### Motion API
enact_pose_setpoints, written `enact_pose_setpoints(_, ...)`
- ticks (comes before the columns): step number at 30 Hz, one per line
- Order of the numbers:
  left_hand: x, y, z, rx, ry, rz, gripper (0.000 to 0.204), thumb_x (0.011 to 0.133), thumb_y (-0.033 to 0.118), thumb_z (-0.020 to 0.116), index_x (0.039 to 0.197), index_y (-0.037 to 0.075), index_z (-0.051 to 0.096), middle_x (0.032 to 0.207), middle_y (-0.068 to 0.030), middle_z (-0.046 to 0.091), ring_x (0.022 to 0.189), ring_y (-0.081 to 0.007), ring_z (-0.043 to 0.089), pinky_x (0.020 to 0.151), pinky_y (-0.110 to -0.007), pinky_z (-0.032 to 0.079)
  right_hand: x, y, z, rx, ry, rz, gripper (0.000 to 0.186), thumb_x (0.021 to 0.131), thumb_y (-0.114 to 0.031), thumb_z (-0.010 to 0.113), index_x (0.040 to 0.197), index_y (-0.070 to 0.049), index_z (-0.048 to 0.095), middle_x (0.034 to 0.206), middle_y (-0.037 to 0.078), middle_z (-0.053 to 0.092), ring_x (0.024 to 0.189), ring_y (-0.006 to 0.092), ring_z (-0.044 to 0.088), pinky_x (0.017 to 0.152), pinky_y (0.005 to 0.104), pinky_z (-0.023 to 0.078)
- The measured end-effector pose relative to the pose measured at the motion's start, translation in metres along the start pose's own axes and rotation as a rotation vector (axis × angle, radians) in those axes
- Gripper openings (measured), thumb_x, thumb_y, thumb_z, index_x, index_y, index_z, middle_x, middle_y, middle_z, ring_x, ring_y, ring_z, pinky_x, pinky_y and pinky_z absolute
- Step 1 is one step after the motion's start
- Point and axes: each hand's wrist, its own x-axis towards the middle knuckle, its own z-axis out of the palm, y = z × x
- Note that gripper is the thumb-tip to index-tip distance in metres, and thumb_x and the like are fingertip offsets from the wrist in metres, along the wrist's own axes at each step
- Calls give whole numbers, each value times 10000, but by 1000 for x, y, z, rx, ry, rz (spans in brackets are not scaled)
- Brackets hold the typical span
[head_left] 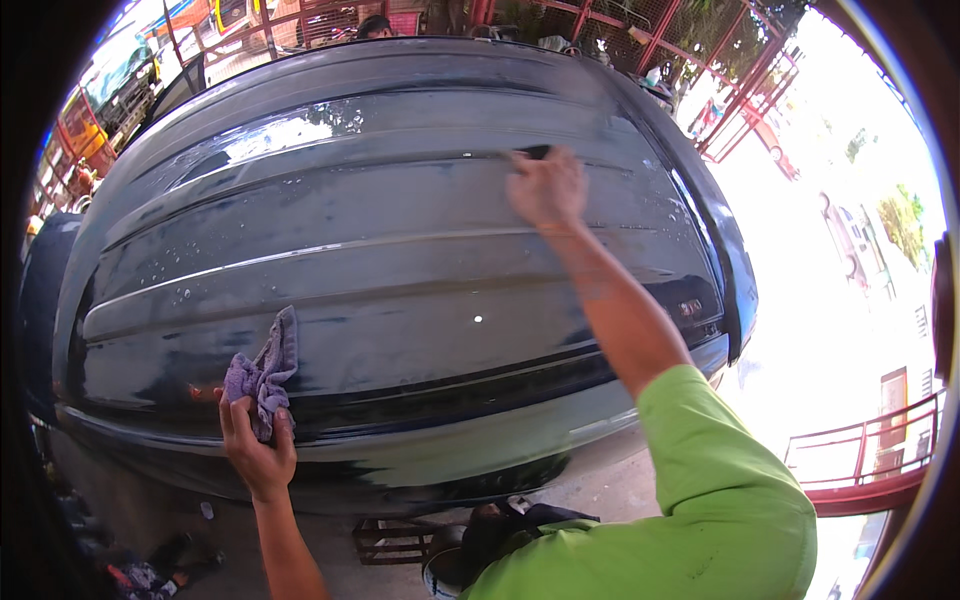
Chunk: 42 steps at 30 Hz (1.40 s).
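The left hand [260, 455] grasps a crumpled purple cloth [262, 382] at the near edge of a glossy, dark, ribbed vehicle roof [400, 205]; the blurred right hand [550, 190] grips a small black object [538, 152] farther across

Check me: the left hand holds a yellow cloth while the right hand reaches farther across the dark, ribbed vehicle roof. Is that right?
Not quite: the head view shows that the cloth is purple, not yellow. The left hand does hold it, and the right hand reaches farther across the dark, ribbed vehicle roof.
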Motion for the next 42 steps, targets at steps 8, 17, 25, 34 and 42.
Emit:
enact_pose_setpoints(8, 1, -9, -5, 26, -12, 98, 388, 1003, 265, 679, 1196, -47, 551, 1225, -343, 571, 1244, -611, 530, 1125, -581, 415, 4, -209, 23, 295, -40, -266, 392, 954, -342, 650, 1306, -251, 795, 1272, 167, 619, 1240, 351, 574, 991, 504, 497)
enact_pose_setpoints(17, -5, -14, -4, -14, -54, 3, 403, 974, 245, 688, 1228, -40, 558, 1258, -280, 600, 1266, -540, 575, 1167, -550, 405, 3, 225, -7, -150, -125, 347, 461, 958, -449, 736, 1417, -402, 737, 1465, 182, 539, 1373, 382, 550, 1127, 530, 475)
enact_pose_setpoints(25, 51, 135, 53, -275, -184, 182, 608, 961, 368, 765, 1382, -55, 650, 1362, -251, 695, 1284, -455, 662, 1204, -541, 440, -4, 130, 9, 472, -154, -342, 465, 931, -323, 775, 1391, -386, 759, 1482, 149, 573, 1413, 334, 534, 1138, 512, 434)
enact_pose_setpoints(34, 116, 264, 108, -359, -355, 327, 377, 919, 291, 858, 1191, 36, 803, 1031, -144, 816, 1072, -334, 786, 1169, -548, 493, -2, 168, -43, 501, -499, -446, 638, 784, -63, 770, 1315, -413, 808, 1648, 26, 540, 1549, 259, 441, 1259, 524, 223)
enact_pose_setpoints(42, 232, 372, 257, -254, -482, 709, 1134, 781, 388, 950, 1725, 298, 329, 1724, -111, 406, 1574, -366, 402, 1301, -496, 359, -20, 210, -51, 451, -385, -423, 503, 823, -156, 836, 1299, -319, 819, 1618, 36, 568, 1511, 287, 473, 1279, 487, 291)
